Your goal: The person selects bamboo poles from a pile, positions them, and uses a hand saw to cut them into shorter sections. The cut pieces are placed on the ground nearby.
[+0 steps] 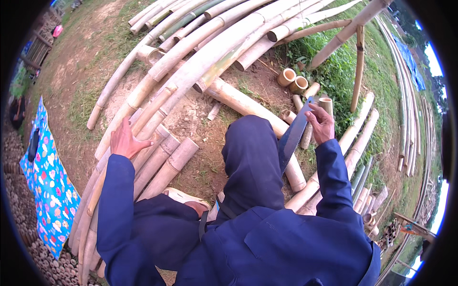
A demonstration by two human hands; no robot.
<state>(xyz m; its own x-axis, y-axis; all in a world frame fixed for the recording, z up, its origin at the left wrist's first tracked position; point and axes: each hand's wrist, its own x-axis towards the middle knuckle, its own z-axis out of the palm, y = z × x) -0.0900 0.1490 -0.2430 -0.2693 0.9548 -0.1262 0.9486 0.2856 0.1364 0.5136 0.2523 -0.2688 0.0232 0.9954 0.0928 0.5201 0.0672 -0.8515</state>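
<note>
My left hand (127, 141) has its fingers and thumb spread beside a thin bamboo pole (155, 112); it looks to rest on the poles there. Below it lie several cut bamboo lengths (164, 157). My right hand (322, 125) pinches the narrow upper end of a hand saw (296, 133) between thumb and fingers. The saw has a bluish blade, slants down beside my raised knee, and its toothed edge faces right. Its lower end is partly hidden behind my leg. A thick bamboo pole (248, 105) lies on the ground, passing behind my knee and under the blade.
Long bamboo poles (214, 52) are stacked ahead and to the left. Short bamboo cups (299, 84) stand near the grass ahead right. Bamboo posts (359, 66) rise there. A blue patterned cloth (50, 186) hangs at left, above a pile of cut bamboo pieces (52, 267). More poles (408, 105) lie at far right.
</note>
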